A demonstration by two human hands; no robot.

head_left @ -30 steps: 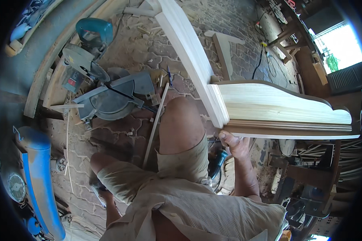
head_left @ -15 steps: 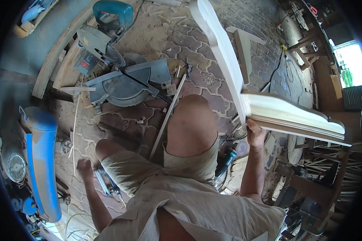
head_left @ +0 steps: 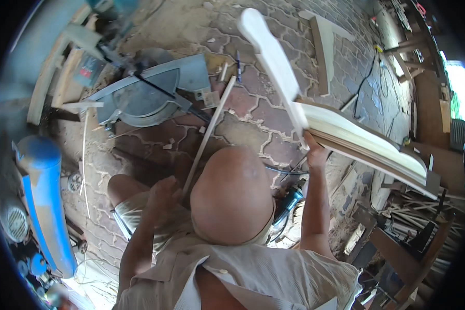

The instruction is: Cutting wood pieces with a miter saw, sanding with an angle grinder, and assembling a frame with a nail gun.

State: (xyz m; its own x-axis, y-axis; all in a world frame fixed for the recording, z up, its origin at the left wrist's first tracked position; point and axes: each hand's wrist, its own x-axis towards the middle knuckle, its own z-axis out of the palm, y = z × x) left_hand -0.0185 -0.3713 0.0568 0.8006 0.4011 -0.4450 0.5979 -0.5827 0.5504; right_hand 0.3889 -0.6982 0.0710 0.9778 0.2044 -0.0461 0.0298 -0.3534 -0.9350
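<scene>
My right hand (head_left: pixel 313 150) is closed around the corner of a pale L-shaped wooden frame piece (head_left: pixel 364 132), with the thumb near the joint. One scalloped arm of the piece points up and away. The other, with a moulded edge, reaches out to the right. My left hand (head_left: pixel 163 194) is in front of my left thigh, its fingers curled. Whatever it may hold is hidden. Close by it, a thin wooden strip (head_left: pixel 212 129) slants across the floor beside my raised knee.
A mitre saw (head_left: pixel 144 95) stands on the paved floor ahead to the left. At the far left is a blue tank (head_left: pixel 49 201). A teal power tool (head_left: pixel 288 204) lies below my right forearm. Another wooden bracket (head_left: pixel 324 57) rests farther off. Scrap strips (head_left: pixel 413 217) are piled at right.
My left hand has come up and right, from beside my left leg to in front of the thigh. The wooden frame piece has shifted slightly left and down in my right hand.
</scene>
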